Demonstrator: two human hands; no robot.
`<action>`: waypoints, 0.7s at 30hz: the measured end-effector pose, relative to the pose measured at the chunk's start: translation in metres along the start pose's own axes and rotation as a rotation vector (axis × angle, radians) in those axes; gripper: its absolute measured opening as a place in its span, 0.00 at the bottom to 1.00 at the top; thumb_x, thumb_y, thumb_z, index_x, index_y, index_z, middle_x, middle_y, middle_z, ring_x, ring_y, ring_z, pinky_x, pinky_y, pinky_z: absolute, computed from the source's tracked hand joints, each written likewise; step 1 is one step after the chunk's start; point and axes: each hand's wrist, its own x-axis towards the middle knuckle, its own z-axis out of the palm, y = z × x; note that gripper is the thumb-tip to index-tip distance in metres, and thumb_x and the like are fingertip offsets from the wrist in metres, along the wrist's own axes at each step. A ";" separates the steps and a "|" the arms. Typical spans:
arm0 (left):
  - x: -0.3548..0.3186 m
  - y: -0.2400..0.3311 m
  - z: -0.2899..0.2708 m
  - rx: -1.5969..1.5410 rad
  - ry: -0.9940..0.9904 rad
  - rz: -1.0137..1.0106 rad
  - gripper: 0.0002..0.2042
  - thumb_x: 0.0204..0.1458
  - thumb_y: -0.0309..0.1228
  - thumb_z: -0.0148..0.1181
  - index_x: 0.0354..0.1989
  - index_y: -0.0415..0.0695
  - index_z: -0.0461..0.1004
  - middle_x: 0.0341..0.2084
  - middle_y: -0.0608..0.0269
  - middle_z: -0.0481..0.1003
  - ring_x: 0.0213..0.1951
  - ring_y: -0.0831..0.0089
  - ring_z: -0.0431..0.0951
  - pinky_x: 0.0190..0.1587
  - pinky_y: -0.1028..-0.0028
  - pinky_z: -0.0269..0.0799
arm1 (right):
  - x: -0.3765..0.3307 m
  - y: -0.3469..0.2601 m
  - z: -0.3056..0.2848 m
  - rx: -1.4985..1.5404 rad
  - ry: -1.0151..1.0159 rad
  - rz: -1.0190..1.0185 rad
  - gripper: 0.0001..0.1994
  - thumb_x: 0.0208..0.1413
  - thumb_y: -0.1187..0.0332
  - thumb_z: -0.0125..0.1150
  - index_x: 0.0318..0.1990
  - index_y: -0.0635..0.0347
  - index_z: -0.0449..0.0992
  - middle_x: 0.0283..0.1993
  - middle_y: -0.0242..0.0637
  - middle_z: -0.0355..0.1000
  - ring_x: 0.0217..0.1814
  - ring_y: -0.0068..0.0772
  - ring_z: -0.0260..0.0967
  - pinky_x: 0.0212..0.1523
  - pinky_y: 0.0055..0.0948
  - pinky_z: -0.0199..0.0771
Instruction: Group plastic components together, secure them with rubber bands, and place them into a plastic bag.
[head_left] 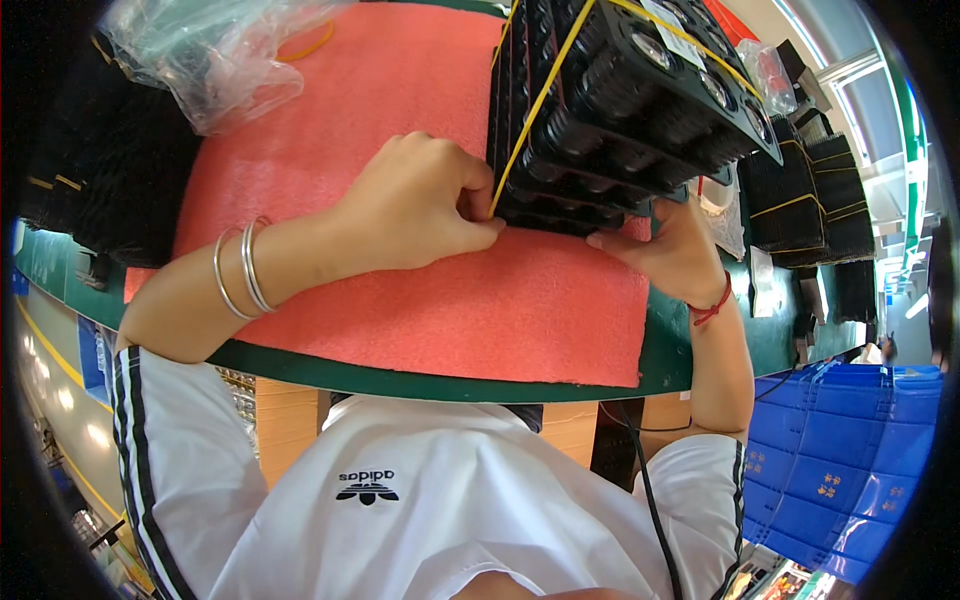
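Note:
A tall stack of black plastic trays point(610, 130) with round pockets stands on a red foam mat point(400, 330). Some upper pockets hold shiny round parts. Around the stack runs a yellow band point(545, 102), stretched down its left side and across its top. My left hand point(425, 205) is closed at the lower left corner, pinching the band's lower end between thumb and fingers. At the lower right corner, my right hand point(665, 250) grips the stack, its thumb along the near bottom edge and its other fingers partly hidden behind the trays.
Crumpled clear plastic bags point(215, 60) lie at the back left, beside dark stacked trays point(110, 170). More banded black stacks point(810, 190) stand on the green table point(665, 350) at right. Blue crates point(840, 450) are below right. A black cable point(650, 490) hangs before me.

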 end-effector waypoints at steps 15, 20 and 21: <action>-0.005 0.006 0.004 -0.238 0.022 -0.118 0.12 0.40 0.31 0.66 0.15 0.35 0.72 0.12 0.65 0.71 0.16 0.84 0.67 0.20 0.80 0.63 | 0.000 0.012 0.005 0.106 0.043 0.048 0.06 0.39 0.73 0.68 0.21 0.66 0.76 0.17 0.31 0.69 0.20 0.15 0.63 0.21 0.20 0.63; -0.005 0.008 0.003 -0.277 -0.014 -0.145 0.12 0.41 0.31 0.66 0.17 0.36 0.73 0.13 0.66 0.71 0.17 0.85 0.68 0.20 0.81 0.63 | 0.000 0.008 0.002 0.111 0.025 0.018 0.06 0.39 0.75 0.68 0.23 0.66 0.76 0.20 0.31 0.71 0.23 0.16 0.65 0.24 0.19 0.65; -0.005 0.008 0.003 -0.286 -0.023 -0.157 0.11 0.42 0.31 0.66 0.17 0.36 0.73 0.13 0.67 0.71 0.17 0.85 0.68 0.20 0.82 0.63 | 0.000 0.007 0.002 0.121 0.024 0.025 0.06 0.39 0.75 0.68 0.24 0.66 0.76 0.21 0.31 0.71 0.23 0.16 0.65 0.24 0.19 0.65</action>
